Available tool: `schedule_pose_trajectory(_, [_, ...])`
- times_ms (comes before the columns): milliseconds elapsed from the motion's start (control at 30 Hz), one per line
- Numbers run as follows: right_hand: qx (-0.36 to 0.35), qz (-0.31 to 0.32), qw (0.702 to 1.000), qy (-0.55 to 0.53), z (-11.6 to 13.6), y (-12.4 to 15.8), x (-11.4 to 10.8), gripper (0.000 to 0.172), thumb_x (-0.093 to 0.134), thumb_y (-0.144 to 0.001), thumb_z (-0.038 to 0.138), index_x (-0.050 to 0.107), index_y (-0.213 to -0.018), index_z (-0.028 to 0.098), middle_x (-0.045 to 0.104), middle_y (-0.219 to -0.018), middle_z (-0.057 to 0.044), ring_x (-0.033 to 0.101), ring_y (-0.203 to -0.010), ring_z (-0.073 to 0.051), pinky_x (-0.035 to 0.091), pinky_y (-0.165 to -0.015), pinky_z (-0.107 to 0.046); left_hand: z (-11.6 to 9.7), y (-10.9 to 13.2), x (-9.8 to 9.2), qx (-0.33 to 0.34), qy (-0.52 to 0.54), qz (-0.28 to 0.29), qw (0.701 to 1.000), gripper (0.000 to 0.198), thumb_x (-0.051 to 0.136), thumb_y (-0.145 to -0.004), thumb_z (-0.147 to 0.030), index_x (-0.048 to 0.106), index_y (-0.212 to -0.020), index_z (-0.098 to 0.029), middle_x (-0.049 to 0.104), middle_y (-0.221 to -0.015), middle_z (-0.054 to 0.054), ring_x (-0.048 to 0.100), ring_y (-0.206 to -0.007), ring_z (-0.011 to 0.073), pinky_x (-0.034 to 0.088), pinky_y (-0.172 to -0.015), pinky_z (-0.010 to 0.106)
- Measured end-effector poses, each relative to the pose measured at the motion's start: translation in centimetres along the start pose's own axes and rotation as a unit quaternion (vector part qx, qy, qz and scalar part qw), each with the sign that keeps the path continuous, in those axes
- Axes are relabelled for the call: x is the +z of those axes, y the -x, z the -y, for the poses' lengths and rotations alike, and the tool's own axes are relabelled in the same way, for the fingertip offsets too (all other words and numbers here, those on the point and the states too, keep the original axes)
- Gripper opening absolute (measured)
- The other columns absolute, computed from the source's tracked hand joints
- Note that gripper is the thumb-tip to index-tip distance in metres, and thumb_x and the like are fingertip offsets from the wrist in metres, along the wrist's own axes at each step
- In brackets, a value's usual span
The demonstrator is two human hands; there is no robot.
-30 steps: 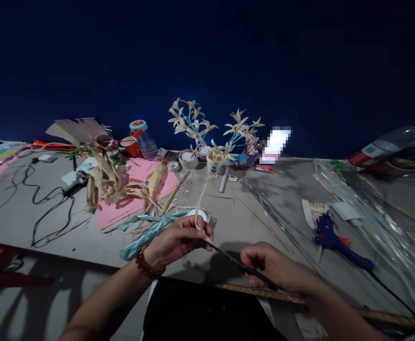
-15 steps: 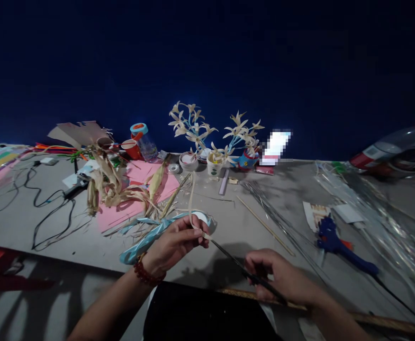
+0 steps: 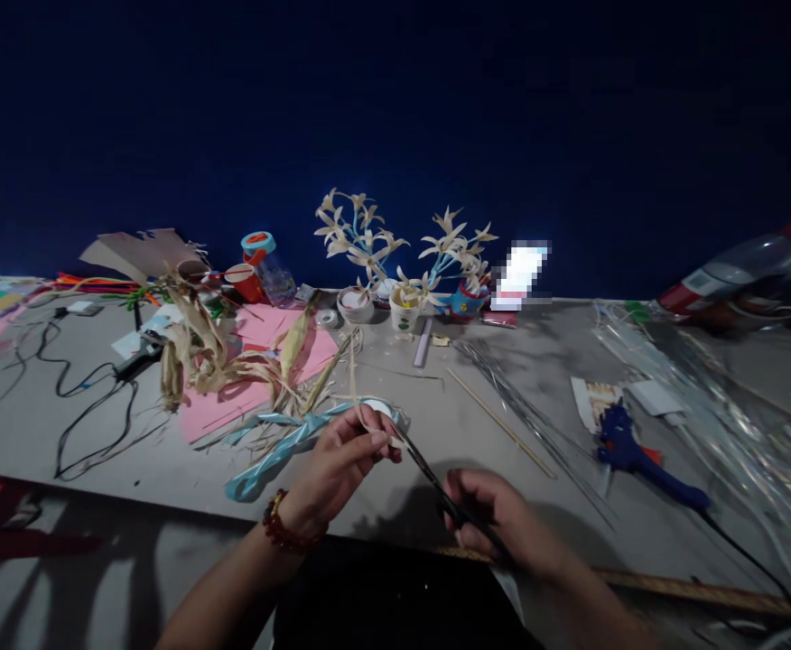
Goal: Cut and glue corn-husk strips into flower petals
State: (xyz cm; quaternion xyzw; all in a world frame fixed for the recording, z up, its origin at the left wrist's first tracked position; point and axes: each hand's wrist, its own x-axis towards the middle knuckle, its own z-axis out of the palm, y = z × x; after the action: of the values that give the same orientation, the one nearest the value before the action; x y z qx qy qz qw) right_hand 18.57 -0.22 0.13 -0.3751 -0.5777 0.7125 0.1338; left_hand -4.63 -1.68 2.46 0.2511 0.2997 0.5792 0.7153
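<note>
My left hand [image 3: 351, 456] pinches a narrow pale strip [image 3: 353, 375] between thumb and fingers. The strip runs up from the fingers toward the back of the table, and a short end sticks out at the fingertips. My right hand [image 3: 504, 524] is closed around a pair of dark scissors [image 3: 431, 478], whose slim blades point up and left to the strip's end. Dim light hides whether the blades touch the strip. Under the left forearm's far side lies a crumpled light-blue ribbon-like sheet [image 3: 266, 465].
Pale flowers [image 3: 368, 239] stand in small cups [image 3: 404, 314] at the back. Dried husks [image 3: 196, 352] lie on pink paper [image 3: 233, 402] to the left. On the right are thin wires [image 3: 517, 397], a stick [image 3: 500, 422], a blue glue gun [image 3: 646, 465] and clear plastic wrapping [image 3: 713, 388].
The scissors have moved up and left, bringing their tips to the strip's end beside the left fingers. My right hand has shifted left; the whole view has shifted slightly.
</note>
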Motion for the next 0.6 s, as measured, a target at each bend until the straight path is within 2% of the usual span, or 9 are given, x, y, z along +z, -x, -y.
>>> schedule_pose_trajectory(133, [-0.002, -0.008, 1.000, -0.030, -0.02, 0.06, 0.48, 0.047, 0.077, -0.064, 0.055, 0.048, -0.077, 0.021, 0.053, -0.069, 0.004, 0.040, -0.058, -0.009, 0.031, -0.053, -0.020, 0.30, 0.04, -0.05, 0.019, -0.013, 0.007, 1.000, 0.015, 0.076, -0.082, -0.015, 0.062, -0.075, -0.015, 0.064, -0.083, 0.003, 0.062, -0.075, 0.0131, 0.050, -0.075, 0.026])
schedule_pose_trajectory(367, [-0.026, -0.024, 0.999, -0.012, 0.39, -0.07, 0.62, 0.051, 0.081, -0.064, 0.059, 0.050, -0.074, 0.020, 0.048, -0.064, 0.006, 0.037, -0.057, -0.009, 0.030, -0.052, -0.021, 0.42, 0.21, -0.22, 0.035, -0.033, 0.002, 0.999, 0.013, 0.074, -0.083, -0.014, 0.063, -0.077, -0.016, 0.064, -0.085, 0.003, 0.062, -0.078, 0.0140, 0.050, -0.078, 0.027])
schedule_pose_trajectory(600, [-0.005, -0.032, 0.999, -0.007, 0.42, -0.10, 0.73, 0.058, 0.080, -0.060, 0.067, 0.048, -0.073, 0.020, 0.044, -0.063, 0.007, 0.035, -0.056, -0.008, 0.028, -0.051, -0.020, 0.47, 0.12, -0.10, 0.043, -0.042, 0.004, 0.998, 0.013, 0.074, -0.083, -0.014, 0.063, -0.077, -0.016, 0.063, -0.085, 0.002, 0.061, -0.079, 0.0135, 0.049, -0.078, 0.026])
